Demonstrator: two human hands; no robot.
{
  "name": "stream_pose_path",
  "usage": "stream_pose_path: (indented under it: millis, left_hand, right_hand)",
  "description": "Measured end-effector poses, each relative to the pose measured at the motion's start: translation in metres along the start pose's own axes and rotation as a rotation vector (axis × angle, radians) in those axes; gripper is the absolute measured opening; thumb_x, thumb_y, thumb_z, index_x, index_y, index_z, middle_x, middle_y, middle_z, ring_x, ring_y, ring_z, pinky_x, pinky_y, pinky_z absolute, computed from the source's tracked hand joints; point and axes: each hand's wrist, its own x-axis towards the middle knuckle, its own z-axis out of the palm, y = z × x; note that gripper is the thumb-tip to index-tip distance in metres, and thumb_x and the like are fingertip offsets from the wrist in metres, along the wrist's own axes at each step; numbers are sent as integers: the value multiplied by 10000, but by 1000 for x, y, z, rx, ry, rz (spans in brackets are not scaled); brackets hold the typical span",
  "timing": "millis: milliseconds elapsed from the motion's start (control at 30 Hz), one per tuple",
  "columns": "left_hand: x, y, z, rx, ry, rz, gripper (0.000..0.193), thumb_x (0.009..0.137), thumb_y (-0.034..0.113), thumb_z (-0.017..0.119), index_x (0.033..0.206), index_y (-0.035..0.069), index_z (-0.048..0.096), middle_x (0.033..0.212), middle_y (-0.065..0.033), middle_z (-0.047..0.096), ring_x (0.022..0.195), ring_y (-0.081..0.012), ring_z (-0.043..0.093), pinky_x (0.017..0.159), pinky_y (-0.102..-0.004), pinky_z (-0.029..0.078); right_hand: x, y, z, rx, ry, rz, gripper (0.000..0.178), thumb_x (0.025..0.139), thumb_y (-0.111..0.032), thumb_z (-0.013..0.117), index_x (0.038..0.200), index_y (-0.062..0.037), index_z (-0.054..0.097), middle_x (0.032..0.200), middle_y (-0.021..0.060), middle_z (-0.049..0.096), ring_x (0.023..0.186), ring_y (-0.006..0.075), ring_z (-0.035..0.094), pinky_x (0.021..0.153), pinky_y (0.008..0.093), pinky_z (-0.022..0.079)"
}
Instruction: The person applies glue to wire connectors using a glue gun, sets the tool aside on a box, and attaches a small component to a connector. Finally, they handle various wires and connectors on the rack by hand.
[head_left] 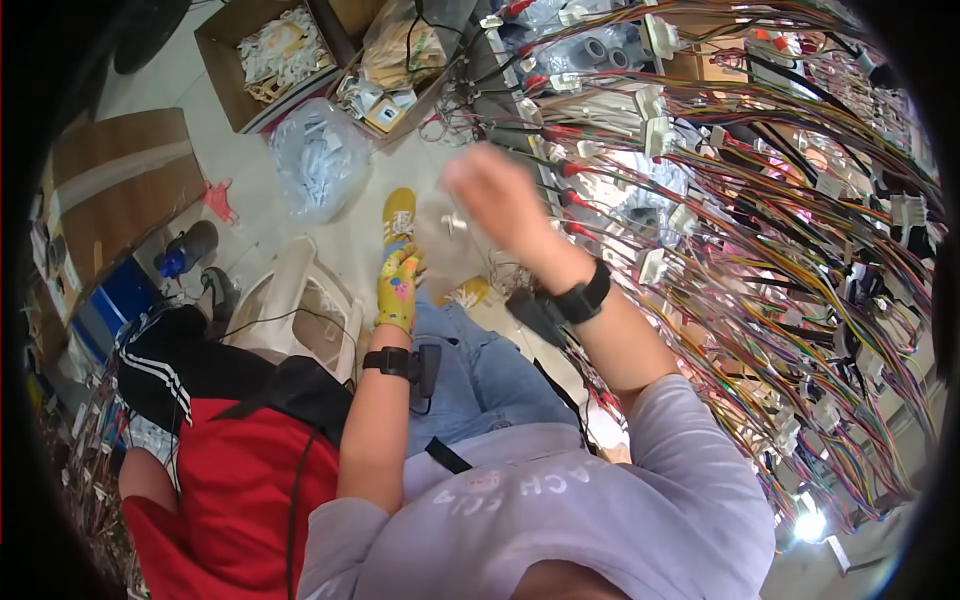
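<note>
My left hand (399, 284), in a yellow patterned glove, is above my left leg, near a yellow shoe (399, 212). Its fingers are curled, and what they hold, if anything, I cannot make out. A see-through, bag-like thing (447, 240) with a small white piece in it shows just right of the glove. My bare right hand (498, 203) is raised farther forward, beside the wire harnesses (720, 190). Motion smears its fingers, so their hold is unclear. Black bands with small black units sit on both wrists.
Wires with white connectors and red-sleeved ends fill the right side. Ahead on the floor are a carton of white parts (285, 60) and a clear bag of pale pieces (318, 160). At left are a white plastic chair (300, 310) and another person in red (245, 480).
</note>
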Motion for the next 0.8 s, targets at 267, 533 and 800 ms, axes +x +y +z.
stream_pose_path:
  millis: [267, 533, 800]
  left_hand:
    - [2, 5, 0, -51, -53, -39, 360, 888, 148, 526, 1226, 26, 514, 1094, -98, 604, 914, -186, 592, 816, -305, 462]
    - [3, 23, -2, -6, -55, -11, 406, 864, 236, 560, 1224, 50, 523, 1137, -96, 589, 903, -157, 578, 784, -279, 455]
    - [-3, 20, 5, 47, -107, 48, 338, 888, 215, 529, 1179, 46, 552, 1063, -61, 621, 910, -164, 594, 780, -301, 462]
  right_hand:
    - [53, 72, -60, -148, 779, 215, 387, 877, -253, 572, 1098, 61, 520, 843, 172, 621, 767, 241, 597, 696, 349, 467]
    - [33, 107, 55, -442, 239, 135, 303, 896, -251, 433, 803, -17, 603, 790, 236, 612, 774, 414, 593, 698, 485, 472]
    - [-167, 208, 99, -673, -326, 428, 202, 817, -173, 487, 795, -18, 613, 790, 199, 619, 770, 370, 617, 672, 467, 502]
